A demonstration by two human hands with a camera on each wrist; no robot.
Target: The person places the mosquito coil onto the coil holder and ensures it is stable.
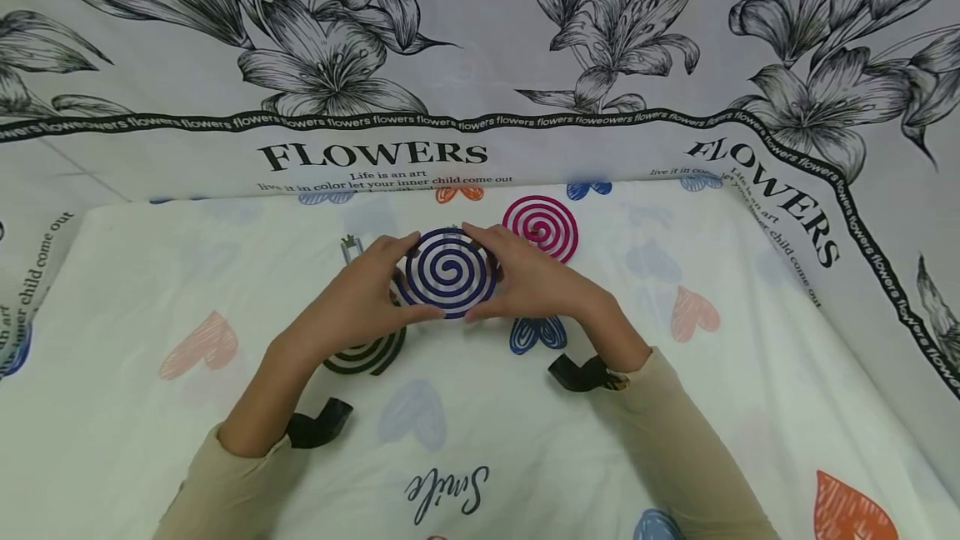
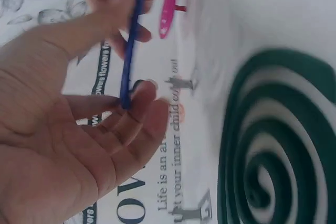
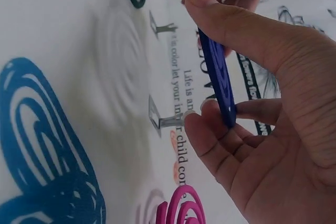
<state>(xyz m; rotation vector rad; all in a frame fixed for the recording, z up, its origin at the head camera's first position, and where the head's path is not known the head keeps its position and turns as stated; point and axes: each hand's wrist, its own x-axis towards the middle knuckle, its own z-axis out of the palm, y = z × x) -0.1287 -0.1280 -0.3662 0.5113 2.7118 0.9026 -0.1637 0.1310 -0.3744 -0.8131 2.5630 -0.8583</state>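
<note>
A blue mosquito coil (image 1: 450, 271) is raised above the cloth, its spiral facing the head camera. My left hand (image 1: 367, 290) holds its left rim between thumb and fingers. On the opposite rim, my right hand (image 1: 536, 277) grips it the same way. The wrist views show the blue coil (image 2: 131, 45) nearly edge-on, its shadow falling on the cloth in the right wrist view. Below my left hand lies a dark green coil (image 1: 367, 354), partly hidden by it. A pink coil (image 1: 542, 228) is just beyond my right hand.
A small metal coil stand (image 1: 351, 248) is beyond the left hand. Another metal stand (image 3: 164, 119) shows near the held coil in the right wrist view. White cloth (image 1: 315, 490) printed with hearts covers the surface, with a flower-printed sheet (image 1: 600, 148) behind it.
</note>
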